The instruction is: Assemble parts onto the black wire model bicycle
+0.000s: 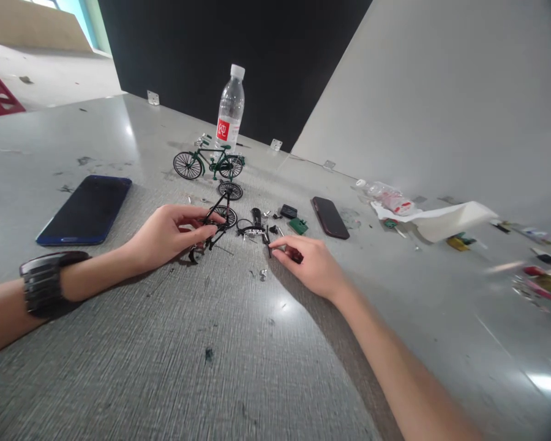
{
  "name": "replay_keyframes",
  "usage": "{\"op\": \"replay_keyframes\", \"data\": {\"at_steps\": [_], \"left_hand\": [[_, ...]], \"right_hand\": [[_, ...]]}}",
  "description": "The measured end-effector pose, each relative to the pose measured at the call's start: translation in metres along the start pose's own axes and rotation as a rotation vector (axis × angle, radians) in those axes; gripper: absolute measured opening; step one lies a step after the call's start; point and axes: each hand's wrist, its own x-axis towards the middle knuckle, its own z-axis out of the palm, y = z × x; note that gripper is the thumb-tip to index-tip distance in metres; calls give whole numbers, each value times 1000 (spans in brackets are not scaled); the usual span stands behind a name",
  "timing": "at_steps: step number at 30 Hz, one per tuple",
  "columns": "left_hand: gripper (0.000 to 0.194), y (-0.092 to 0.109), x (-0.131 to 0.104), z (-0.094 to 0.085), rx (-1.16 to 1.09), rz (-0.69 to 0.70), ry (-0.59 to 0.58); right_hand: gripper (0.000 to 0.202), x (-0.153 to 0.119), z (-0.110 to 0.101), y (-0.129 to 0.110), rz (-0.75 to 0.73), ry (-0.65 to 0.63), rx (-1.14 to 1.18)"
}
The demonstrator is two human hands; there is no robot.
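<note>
My left hand (177, 236), with a dark watch on its wrist, grips a black model bicycle frame (219, 201) low over the table. Thin spoked wheels (230, 190) show at the frame, one of them partly behind my fingers. Thumb and forefinger of my right hand (305, 260) close at a thin black stick-like part (269, 241) among the loose pieces. Between the hands lie a silver and black handlebar-like part (251, 231) and a small black saddle-shaped piece (256, 215). A finished-looking green model bicycle (211, 160) stands behind them.
A water bottle (230, 113) stands behind the green bicycle. One phone (86, 210) lies at left, another phone (330, 217) at right. Small green piece (298, 225) and black block (288, 211) lie near my right hand. Farther right are a lying bottle (390, 197) and white paper (454, 220).
</note>
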Motion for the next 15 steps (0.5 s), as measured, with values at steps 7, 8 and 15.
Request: {"op": "replay_keyframes", "data": {"at_steps": [7,8,15], "left_hand": [[34,2,-1,2,69,21,-16],[34,2,-1,2,72,24,-19],[33,4,-1,1,93,68,-16]], "right_hand": [[21,1,1,1,-13,16,-11],[21,1,1,1,-10,16,-6],[22,1,1,0,0,14,3]]}}
